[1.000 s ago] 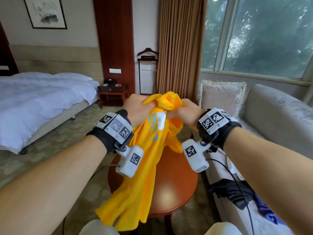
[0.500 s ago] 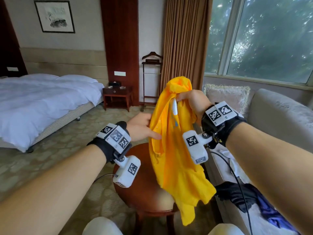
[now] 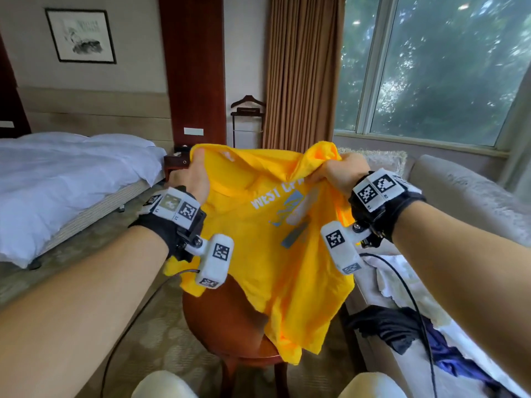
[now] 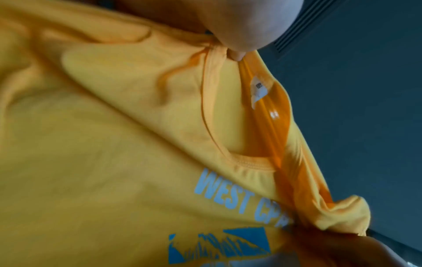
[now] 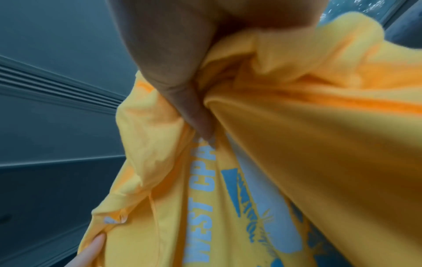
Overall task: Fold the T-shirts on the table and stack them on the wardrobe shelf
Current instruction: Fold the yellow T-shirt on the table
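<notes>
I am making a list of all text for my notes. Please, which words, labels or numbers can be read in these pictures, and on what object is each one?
"WEST CPA", cut off by a fold: yellow T-shirt, chest print.
Neck label inside the collar: too blurred to read.
Wrist marker tags: small letters, unreadable.
Framed picture on the wall: no readable text.

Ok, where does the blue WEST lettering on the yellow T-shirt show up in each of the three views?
Head: lettering at centre, between both hands.
Left wrist: lettering lower centre, below the collar.
Right wrist: lettering lower centre, running vertically.
Shared landmark: the blue graphic beside the lettering.
</notes>
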Motion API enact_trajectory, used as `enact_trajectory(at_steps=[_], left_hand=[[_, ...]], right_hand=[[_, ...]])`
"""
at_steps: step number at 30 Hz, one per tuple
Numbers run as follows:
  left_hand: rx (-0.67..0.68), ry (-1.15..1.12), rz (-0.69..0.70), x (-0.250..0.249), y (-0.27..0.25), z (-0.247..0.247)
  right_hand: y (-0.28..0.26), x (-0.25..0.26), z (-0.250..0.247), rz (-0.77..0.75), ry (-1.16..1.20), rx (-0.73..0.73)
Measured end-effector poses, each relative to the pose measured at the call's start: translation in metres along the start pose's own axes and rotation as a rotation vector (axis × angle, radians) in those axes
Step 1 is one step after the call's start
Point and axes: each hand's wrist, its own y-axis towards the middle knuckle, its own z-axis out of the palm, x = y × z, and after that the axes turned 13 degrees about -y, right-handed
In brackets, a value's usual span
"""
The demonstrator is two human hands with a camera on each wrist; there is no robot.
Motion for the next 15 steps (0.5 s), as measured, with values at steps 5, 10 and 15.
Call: enact_trajectory(at_steps=[5, 10, 15], left_hand=[[-0.014, -0.001, 0.054, -0.014, -0.015, -0.003], [0.080, -0.042, 0.281, -0.041, -0.040, -0.001], [0.224, 0.121, 0.383, -0.058, -0.067, -0.014]], right_hand=[[-0.009, -0.006, -0.014, -0.029, -0.062, -0.037], [-0.042, -0.005, -0.011, -0.188, 0.027, 0.101], [-0.071, 0.003, -0.016, -0.291, 0.061, 0.254]])
